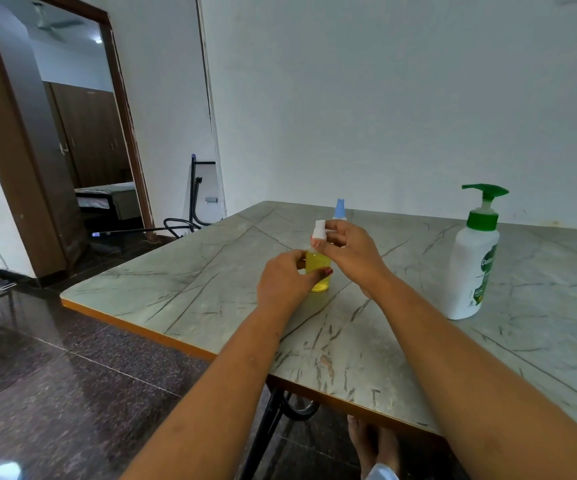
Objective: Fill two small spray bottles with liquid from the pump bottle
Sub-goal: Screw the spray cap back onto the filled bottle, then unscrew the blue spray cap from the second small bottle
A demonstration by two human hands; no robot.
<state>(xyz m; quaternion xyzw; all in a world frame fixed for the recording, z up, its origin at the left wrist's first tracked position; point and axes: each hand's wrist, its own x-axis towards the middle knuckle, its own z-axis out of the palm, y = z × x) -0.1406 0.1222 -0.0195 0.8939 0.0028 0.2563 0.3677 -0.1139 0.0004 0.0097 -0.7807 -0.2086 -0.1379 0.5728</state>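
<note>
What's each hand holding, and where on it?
Left hand grips the small clear spray bottle of yellow liquid round its body; right hand pinches that bottle's white spray cap at the top.

White walls [384, 98], dark polished floor [55, 358], marble-look table [210, 282], brown doorway [20, 150] left.
</note>
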